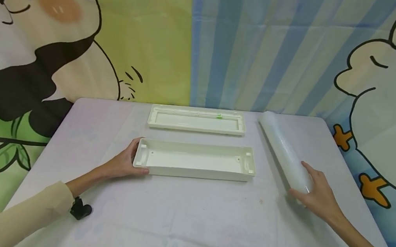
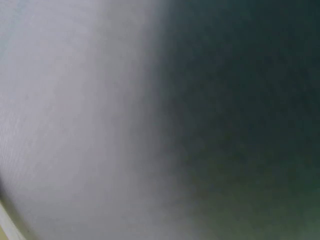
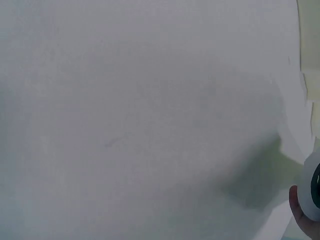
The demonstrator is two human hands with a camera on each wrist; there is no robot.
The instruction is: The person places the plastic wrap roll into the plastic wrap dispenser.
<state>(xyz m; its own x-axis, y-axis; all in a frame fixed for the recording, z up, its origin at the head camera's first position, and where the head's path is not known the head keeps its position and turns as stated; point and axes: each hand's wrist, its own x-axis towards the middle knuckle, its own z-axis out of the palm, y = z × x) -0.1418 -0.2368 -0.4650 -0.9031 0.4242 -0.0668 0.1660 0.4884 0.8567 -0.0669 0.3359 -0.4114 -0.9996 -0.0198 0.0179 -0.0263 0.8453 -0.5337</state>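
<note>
Holding box (image 1: 195, 159) and roll (image 1: 283, 150)

Fingers of the left hand (image 1: 123, 163) grip the box's left end, likely to steady it on the tabletop (image 1: 183, 212); the right hand (image 1: 320, 195) curls round the roll's near end. A lid (image 1: 197, 122) lies behind the box.

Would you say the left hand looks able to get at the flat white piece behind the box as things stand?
Probably yes, once it lets go: the left hand grips the left end of the white box, but nothing visible blocks that hand's way to the flat white piece just beyond.
</note>
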